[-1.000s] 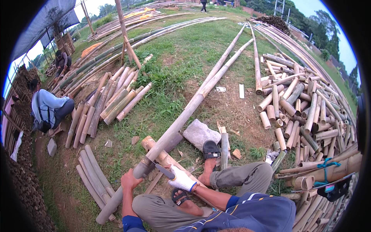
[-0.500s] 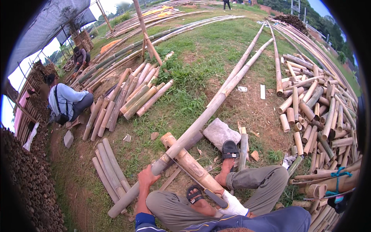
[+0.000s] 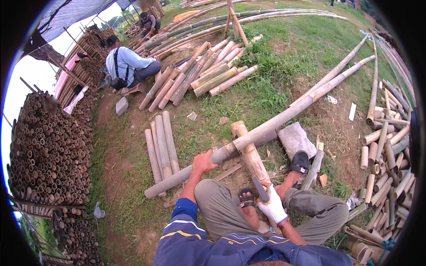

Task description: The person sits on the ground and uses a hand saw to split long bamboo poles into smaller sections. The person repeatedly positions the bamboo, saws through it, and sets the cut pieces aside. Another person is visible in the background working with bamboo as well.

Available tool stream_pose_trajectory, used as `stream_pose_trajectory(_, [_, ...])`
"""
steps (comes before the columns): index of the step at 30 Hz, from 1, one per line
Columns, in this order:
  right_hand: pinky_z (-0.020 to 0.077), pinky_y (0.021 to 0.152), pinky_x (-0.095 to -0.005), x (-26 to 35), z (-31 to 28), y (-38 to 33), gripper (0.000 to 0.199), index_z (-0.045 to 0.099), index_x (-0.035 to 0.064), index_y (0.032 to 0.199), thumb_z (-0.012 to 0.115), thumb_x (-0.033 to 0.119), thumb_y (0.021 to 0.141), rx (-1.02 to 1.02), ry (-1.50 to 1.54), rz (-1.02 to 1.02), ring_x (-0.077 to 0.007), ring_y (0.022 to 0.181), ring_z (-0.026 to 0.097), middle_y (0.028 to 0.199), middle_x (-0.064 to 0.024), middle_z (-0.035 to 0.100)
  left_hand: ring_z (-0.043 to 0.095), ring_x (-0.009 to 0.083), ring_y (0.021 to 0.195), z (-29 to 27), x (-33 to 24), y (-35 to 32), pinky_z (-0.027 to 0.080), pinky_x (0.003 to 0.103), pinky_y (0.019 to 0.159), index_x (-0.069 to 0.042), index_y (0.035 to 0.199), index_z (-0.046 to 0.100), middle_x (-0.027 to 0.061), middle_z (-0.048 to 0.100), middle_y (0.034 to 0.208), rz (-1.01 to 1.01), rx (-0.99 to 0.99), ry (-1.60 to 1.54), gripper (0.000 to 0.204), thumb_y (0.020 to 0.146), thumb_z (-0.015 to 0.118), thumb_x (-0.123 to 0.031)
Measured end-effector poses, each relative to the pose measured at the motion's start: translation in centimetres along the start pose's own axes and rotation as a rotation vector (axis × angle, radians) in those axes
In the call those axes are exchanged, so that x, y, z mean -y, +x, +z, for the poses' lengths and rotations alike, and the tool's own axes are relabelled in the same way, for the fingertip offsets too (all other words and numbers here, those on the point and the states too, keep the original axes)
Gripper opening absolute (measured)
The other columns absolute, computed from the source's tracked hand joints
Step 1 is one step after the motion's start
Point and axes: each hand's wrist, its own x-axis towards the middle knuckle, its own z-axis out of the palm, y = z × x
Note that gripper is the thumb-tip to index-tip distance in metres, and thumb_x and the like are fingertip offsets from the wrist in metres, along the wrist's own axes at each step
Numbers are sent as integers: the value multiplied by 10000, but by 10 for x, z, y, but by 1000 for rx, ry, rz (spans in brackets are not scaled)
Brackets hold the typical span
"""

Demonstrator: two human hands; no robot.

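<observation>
A long bamboo pole [image 3: 284, 117] slants from the far right down to the near left. It lies across a thicker, short bamboo piece [image 3: 254, 162]. My bare left hand [image 3: 204, 162] is closed round the pole, left of where the two cross. In a white glove, my right hand [image 3: 274, 206] grips the grey handle of a saw [image 3: 260, 189]. The saw points up along the short piece toward the pole; its thin blade is hard to make out. My sandalled feet rest on either side of the short piece.
A flat stone [image 3: 296, 139] lies by my right foot. Several cut bamboo lengths [image 3: 162, 146] lie to the left, more [image 3: 199, 75] ahead. Bamboo pieces are heaped [image 3: 390, 164] at right and stacked [image 3: 49, 155] at left. A seated person [image 3: 126, 66] and another [image 3: 148, 24] are at far left.
The view has swung left, so everything sits further right in it. My right hand with the saw has moved forward, closer to the pole. My left hand keeps its hold.
</observation>
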Motion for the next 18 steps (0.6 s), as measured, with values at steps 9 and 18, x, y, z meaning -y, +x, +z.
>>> stream_pose_trajectory(9, [574,859,-421,-8,-4,5,606,551,74,1435,705,10,852,-27,1,45,-352,947,710,1118,-192,686,778,411,1037,-6,-31,1,614,521,934,-98,1318,644,213,802,1120,-7,-4,15,728,761,893,-494])
stream_pose_trajectory(18, [553,990,-449,-32,25,61,650,556,70,1455,737,23,832,-71,-67,-84,-398,1108,688,1226,-224,673,780,403,1047,-6,-17,5,617,518,936,-117,1334,649,215,805,1119,-2,-27,-13,745,751,887,-515])
